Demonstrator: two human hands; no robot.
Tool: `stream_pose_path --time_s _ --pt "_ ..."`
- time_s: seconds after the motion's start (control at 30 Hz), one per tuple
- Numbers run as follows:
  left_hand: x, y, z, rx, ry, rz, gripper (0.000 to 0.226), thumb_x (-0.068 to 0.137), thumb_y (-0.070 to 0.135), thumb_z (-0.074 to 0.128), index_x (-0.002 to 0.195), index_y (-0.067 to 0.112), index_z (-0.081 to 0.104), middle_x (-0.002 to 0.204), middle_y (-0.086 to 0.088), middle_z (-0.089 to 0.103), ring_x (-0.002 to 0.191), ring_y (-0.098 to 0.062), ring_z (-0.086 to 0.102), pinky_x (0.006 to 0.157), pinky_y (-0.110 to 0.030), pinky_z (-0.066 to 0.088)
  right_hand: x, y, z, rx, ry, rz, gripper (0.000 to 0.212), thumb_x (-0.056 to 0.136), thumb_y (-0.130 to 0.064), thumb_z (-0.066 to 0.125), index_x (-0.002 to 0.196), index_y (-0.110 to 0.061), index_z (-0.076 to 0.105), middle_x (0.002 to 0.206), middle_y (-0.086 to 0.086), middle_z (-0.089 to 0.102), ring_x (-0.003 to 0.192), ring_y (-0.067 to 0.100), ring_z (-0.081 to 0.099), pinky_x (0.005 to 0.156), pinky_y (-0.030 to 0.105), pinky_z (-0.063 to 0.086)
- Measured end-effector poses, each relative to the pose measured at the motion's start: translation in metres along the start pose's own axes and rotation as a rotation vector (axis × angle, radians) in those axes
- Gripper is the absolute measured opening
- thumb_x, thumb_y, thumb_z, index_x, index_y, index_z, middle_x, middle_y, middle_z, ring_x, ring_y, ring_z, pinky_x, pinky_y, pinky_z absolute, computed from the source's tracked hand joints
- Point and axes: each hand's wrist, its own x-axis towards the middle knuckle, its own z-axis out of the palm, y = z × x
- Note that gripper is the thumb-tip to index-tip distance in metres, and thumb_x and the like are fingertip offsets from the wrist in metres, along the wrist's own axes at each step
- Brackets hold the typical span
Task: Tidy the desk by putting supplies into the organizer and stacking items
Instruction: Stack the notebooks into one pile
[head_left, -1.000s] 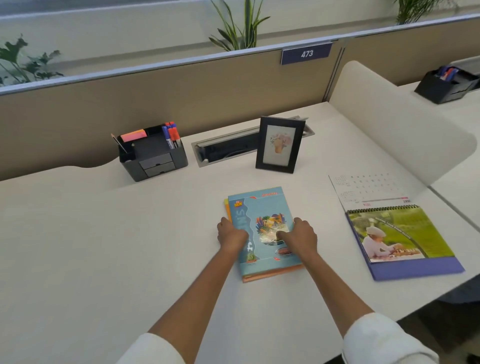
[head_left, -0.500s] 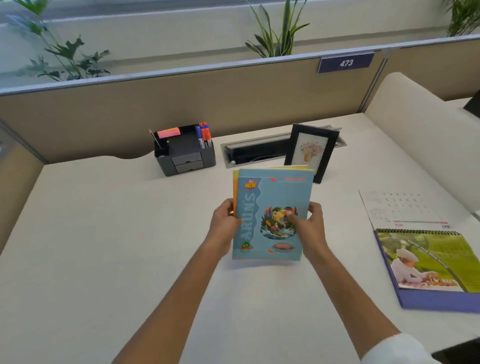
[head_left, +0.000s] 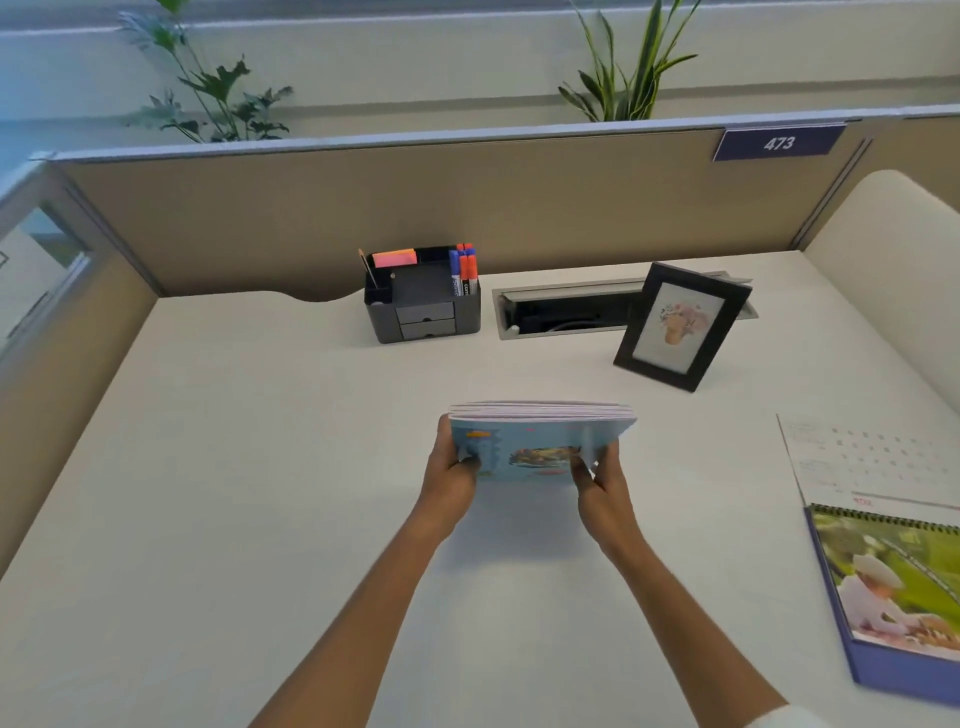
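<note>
A stack of thin books (head_left: 535, 447) with a light-blue cover stands almost upright on its lower edge at the middle of the white desk (head_left: 260, 519), its page edges facing up. My left hand (head_left: 449, 480) grips the stack's left side and my right hand (head_left: 602, 486) grips its right side. A dark grey desk organizer (head_left: 423, 304) sits at the back, apart from the books. It holds markers, a pink sticky pad and a pencil, and has two small drawers.
A black picture frame (head_left: 680, 325) stands right of a cable tray slot (head_left: 561, 312). An open spiral calendar (head_left: 883, 561) lies flat at the right edge. Tan partition walls (head_left: 363, 208) close the back and left; a white divider (head_left: 893, 249) bounds the right.
The books went from lying flat under both hands to being lifted and tipped up on edge. The view has swung left, so the calendar sits nearer the right border.
</note>
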Motion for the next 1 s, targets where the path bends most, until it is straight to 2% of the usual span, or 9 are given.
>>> stream_pose_path --time_s 0.07,0.17,0.23,0.37,0.5,0.6,0.67,0.77,1.0 --pt "0.008 -0.012 -0.001 0.008 -0.020 -0.036 0.062 0.082 -0.022 0.037 0.111 0.032 0.049 0.115 0.002 0.061 0.105 -0.011 0.058 0.084 -0.024 0.052 0.004 0.010 0.000 -0.051 -0.023 0.027 0.045 0.099 -0.005 0.045 0.125 -0.041 0.036 0.121 -0.018 0.052 0.112 0.003 0.050 0.098 0.022 0.038" --pt "0.020 -0.040 -0.009 0.130 -0.058 -0.088 0.056 0.088 -0.012 0.043 0.116 0.037 0.048 0.121 0.005 0.060 0.116 -0.014 0.054 0.096 -0.033 0.047 0.011 0.024 0.000 -0.186 -0.069 0.060 0.041 0.098 -0.003 0.043 0.135 -0.021 0.036 0.122 -0.008 0.051 0.115 0.016 0.050 0.091 0.023 0.036" --pt "0.025 -0.054 -0.014 0.209 -0.060 -0.124 0.046 0.090 -0.005 0.045 0.121 0.029 0.049 0.121 0.005 0.061 0.118 -0.018 0.053 0.099 -0.039 0.045 0.018 0.028 0.001 -0.276 -0.071 0.053 0.040 0.099 -0.006 0.042 0.138 -0.011 0.035 0.122 0.000 0.055 0.111 0.024 0.053 0.086 0.026 0.037" --pt "0.030 -0.060 -0.018 0.296 0.045 -0.111 0.027 0.093 0.001 0.051 0.114 0.017 0.053 0.105 0.004 0.064 0.100 -0.020 0.059 0.087 -0.038 0.048 0.035 0.029 0.008 -0.427 -0.071 0.064 0.024 0.099 -0.009 0.044 0.123 -0.009 0.043 0.114 0.006 0.062 0.101 0.032 0.060 0.077 0.033 0.044" --pt "0.032 -0.057 -0.047 0.289 0.113 -0.106 0.023 0.093 0.005 0.055 0.110 0.020 0.054 0.102 0.003 0.067 0.095 -0.018 0.063 0.077 -0.023 0.050 0.039 0.023 0.031 -0.518 -0.135 0.015 0.006 0.100 -0.017 0.043 0.105 -0.019 0.042 0.100 0.001 0.063 0.086 0.029 0.062 0.066 0.034 0.044" --pt "0.029 -0.051 -0.087 0.238 0.169 -0.196 0.023 0.093 0.006 0.055 0.110 0.020 0.056 0.105 0.001 0.069 0.096 -0.018 0.065 0.075 -0.030 0.055 0.044 0.013 0.068 -0.542 -0.208 0.016 0.012 0.098 -0.018 0.045 0.110 -0.016 0.046 0.100 0.004 0.066 0.085 0.030 0.062 0.064 0.033 0.042" --pt "0.027 -0.046 -0.119 0.219 0.224 -0.270 0.024 0.093 0.005 0.055 0.110 0.021 0.057 0.103 0.000 0.069 0.092 -0.021 0.067 0.063 -0.035 0.056 0.046 0.007 0.099 -0.542 -0.292 0.038 0.013 0.097 -0.017 0.044 0.110 -0.015 0.046 0.100 0.007 0.067 0.084 0.032 0.063 0.065 0.035 0.047" --pt "0.026 -0.040 -0.166 0.211 0.327 -0.342 0.023 0.091 0.003 0.056 0.109 0.018 0.058 0.098 -0.004 0.070 0.087 -0.024 0.067 0.054 -0.036 0.057 0.052 -0.001 0.148 -0.525 -0.410 0.101 0.017 0.094 -0.016 0.043 0.110 -0.013 0.048 0.100 0.011 0.065 0.084 0.035 0.064 0.071 0.047 0.055" --pt "0.054 -0.035 -0.254 0.235 0.457 -0.473 0.018 0.088 0.006 0.062 0.106 0.006 0.065 0.090 -0.011 0.069 0.074 -0.022 0.065 0.044 -0.028 0.055 0.078 -0.027 0.245 -0.531 -0.564 0.192 0.029 0.089 -0.019 0.046 0.113 -0.005 0.053 0.113 0.017 0.064 0.099 0.036 0.062 0.084 0.045 0.053"
